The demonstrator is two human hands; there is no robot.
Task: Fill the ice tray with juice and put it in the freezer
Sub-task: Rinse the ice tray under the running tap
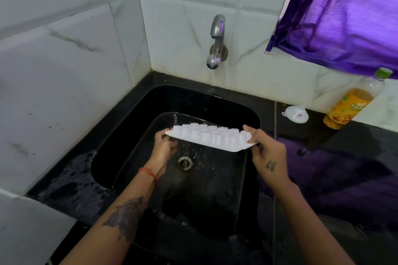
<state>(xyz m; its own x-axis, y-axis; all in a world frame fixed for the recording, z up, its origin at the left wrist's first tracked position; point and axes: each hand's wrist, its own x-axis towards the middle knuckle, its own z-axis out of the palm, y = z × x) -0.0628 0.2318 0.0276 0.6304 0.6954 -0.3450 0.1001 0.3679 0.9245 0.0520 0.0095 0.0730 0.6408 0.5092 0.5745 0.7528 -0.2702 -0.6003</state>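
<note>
The tray [206,136] looks like matt white plastic, its moulded cups smooth. The sink [215,101] is glossy black and wet. The tap [217,41] is polished metal. Wall tiles [183,28] are glazed, marble-veined. The curtain [344,17] is sheer, shiny purple cloth. The bottle [353,103] is clear plastic; the funnel [296,114] is white plastic.

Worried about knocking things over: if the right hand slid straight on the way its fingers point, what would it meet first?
The right hand, gripping the ice tray, points up-left over the sink. Probably the tiled wall below the tap; depth is unclear.
</note>
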